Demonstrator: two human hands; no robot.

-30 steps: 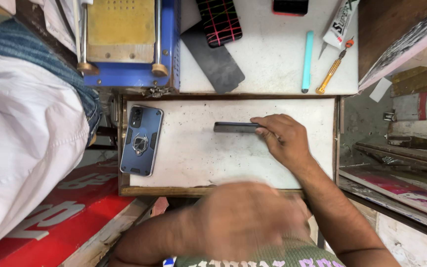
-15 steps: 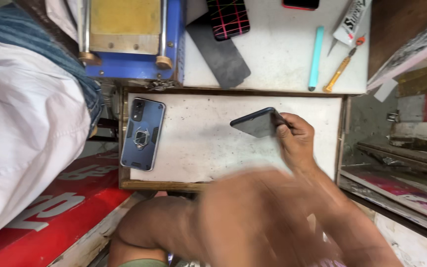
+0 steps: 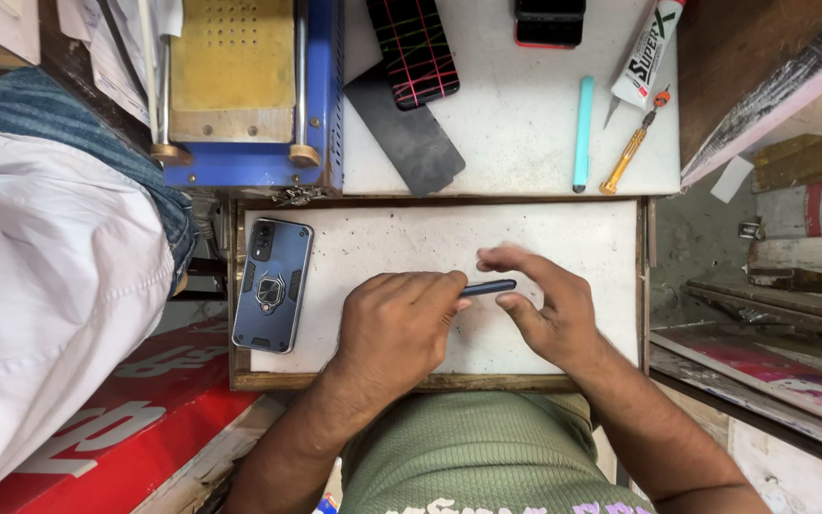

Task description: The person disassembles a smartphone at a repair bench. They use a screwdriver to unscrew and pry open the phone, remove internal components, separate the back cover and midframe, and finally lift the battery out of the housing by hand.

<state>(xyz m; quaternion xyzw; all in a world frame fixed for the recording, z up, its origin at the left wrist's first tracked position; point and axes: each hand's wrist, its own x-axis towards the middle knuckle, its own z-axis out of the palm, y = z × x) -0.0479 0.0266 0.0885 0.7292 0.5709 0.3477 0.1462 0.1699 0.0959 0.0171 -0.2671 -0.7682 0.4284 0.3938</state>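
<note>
Bench: white, speckled upper bench (image 3: 525,114) at the top of the view, with a lower wood-framed tray (image 3: 544,228) just below it where both hands work.
Bystander: a person in a white shirt (image 3: 40,314) and jeans fills the left edge, beside a red board (image 3: 135,419) on the floor.
Machine: blue box with a yellow perforated plate (image 3: 235,76) at the bench's left end.
Wearer: green top (image 3: 478,447) at the bottom, both forearms reaching up onto the tray.
Cased phone: dark blue, ring-stand back up, lying flat in the tray's left part (image 3: 272,284) — well apart from the hands.
Grey sheet: dark slab (image 3: 411,143) lying askew on the bench, a phone case (image 3: 413,48) with a red-and-green grid partly on it.
Left hand: (image 3: 397,328) curled, fingertips pinching the left end of the thin phone.
Right hand: (image 3: 544,305) fingers spread over the right end; thumb under the edge — a loose grip.
Thin phone: dark, held edge-on (image 3: 489,286) between the two hands, above the tray's middle.
Small tools: teal stick (image 3: 583,133), orange screwdriver (image 3: 632,152) and a glue tube (image 3: 651,52) on the bench's right side.
</note>
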